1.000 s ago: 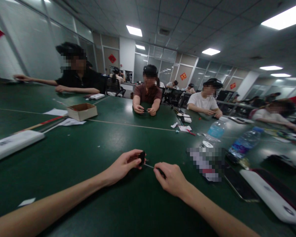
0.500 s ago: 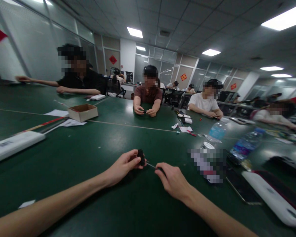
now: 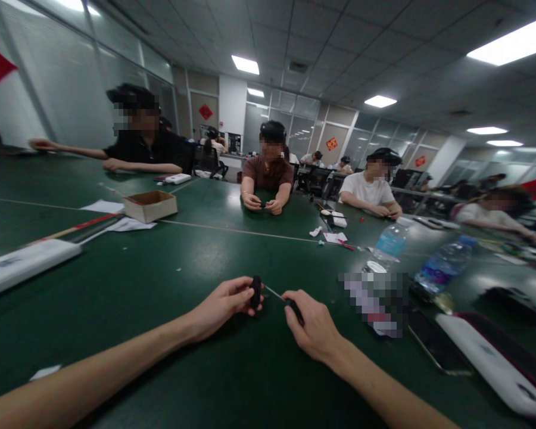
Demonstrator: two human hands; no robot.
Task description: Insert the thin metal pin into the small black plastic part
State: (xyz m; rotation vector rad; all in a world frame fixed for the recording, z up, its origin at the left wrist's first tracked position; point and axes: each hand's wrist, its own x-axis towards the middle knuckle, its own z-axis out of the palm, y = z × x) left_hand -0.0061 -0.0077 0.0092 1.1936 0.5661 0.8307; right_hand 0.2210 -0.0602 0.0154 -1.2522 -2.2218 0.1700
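Half a second earlier the small black oblong piece (image 3: 255,292) leaned in the left hand (image 3: 223,307); now it stands nearly upright and sits a little lower. The thin metal rod (image 3: 276,292) has tilted too, its free tip lifted to the 10 o'clock side of the right hand (image 3: 315,329). The whole view has also rolled slightly.

The small black oblong piece is matte, rounded and narrow, and its detail is too small to read. The rod's tip lies just beside its upper part, though I cannot tell whether they touch. Both sit over the middle of the dark green counter (image 3: 196,250), just ahead of the person.

The left hand's grip is closed around the piece, with the fingers curled over it. The right hand's grip is pinched on a dark handle (image 3: 295,311), from which the rod runs out. The two hands stay apart, linked only by that short span of rod.

At 11 o'clock stands an open cardboard box (image 3: 150,206), and at 2 o'clock two plastic water bottles (image 3: 392,241) (image 3: 444,268). A phone (image 3: 438,342) lies at 4 o'clock. At 12 o'clock, a co-worker (image 3: 268,173) across the counter holds something small and dark.
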